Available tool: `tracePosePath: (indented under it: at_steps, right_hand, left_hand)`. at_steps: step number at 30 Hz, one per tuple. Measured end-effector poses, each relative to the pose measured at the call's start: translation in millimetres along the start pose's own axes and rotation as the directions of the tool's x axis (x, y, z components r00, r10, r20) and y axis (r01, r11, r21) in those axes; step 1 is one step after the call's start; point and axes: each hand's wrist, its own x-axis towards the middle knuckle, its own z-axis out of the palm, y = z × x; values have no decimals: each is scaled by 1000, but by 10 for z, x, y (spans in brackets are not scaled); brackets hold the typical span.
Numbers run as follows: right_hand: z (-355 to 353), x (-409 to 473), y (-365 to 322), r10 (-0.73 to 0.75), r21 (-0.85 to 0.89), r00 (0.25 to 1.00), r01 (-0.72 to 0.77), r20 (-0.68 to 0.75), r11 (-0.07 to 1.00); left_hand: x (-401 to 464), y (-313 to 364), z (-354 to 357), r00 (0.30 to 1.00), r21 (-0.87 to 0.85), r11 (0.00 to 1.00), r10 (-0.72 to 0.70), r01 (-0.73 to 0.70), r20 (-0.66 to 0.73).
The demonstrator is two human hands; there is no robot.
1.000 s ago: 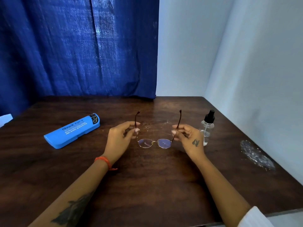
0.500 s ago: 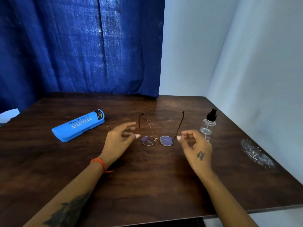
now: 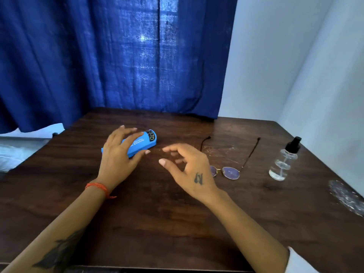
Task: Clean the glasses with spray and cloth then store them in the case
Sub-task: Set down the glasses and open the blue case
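The blue glasses case (image 3: 146,141) lies closed on the dark wooden table (image 3: 157,223), left of centre. My left hand (image 3: 120,154) is spread over its near end, fingers across the top and thumb at the front side, with no firm grip visible. My right hand (image 3: 189,168) hovers just right of the case with loosely curled fingers and holds nothing. The thin-framed glasses (image 3: 230,172) rest on the table right of that hand, temples unfolded and pointing away from me. A clear spray bottle (image 3: 283,162) with a black top stands further right.
A crumpled clear plastic wrap (image 3: 346,196) lies near the table's right edge by the white wall. A blue curtain (image 3: 118,66) hangs behind the table. White material (image 3: 23,142) sits beyond the left edge.
Both hands let go of the glasses, which now lie on the table. Both hands moved left; the left one reached the blue case. The view turned left.
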Motion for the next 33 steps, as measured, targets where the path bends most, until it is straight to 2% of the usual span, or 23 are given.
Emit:
tracePosePath:
  at_steps: [3,7,9,12,14,16,23,28,33]
  right_hand:
    - [249,299,-41,-37,-101,997,44,73,994]
    - [579,710,81,-67,-267,963,138,260,954]
    - [756,888,198,-29,-385,918,195,396,902]
    - [1008,1072,362,114,-521,788,284,605,805]
    - [1106,1135,423,166,-542,722,326,672,775]
    - [1134,1164,449,136,-508,719,332,682,794]
    - [866,949,507,-30,-455,806,364,591,813]
    - [704,583,559,-114,-415,867,343,484,843]
    - [712,444,607,-163,-475,879,389,449,789]
  left_hand:
    - [-37,-251,-42,989,69,987,-148,147,9]
    - [-117,-483,34,907,-68,909,-403,412,122]
    - [-101,-547,66,906,-117,902,-399,415,140]
    - [-83,-597,86,918,-131,914,-364,385,155]
    - [-85,-627,96,923,-148,915,-354,376,152]
    - [-85,-648,85,933,-185,918,-327,351,148]
    - [-71,-637,15,943,-325,889,-270,322,195]
    - [-136,-553,-24,931,-338,889,-210,309,297]
    - [-166,-475,-31,922,-314,901,-187,298,338]
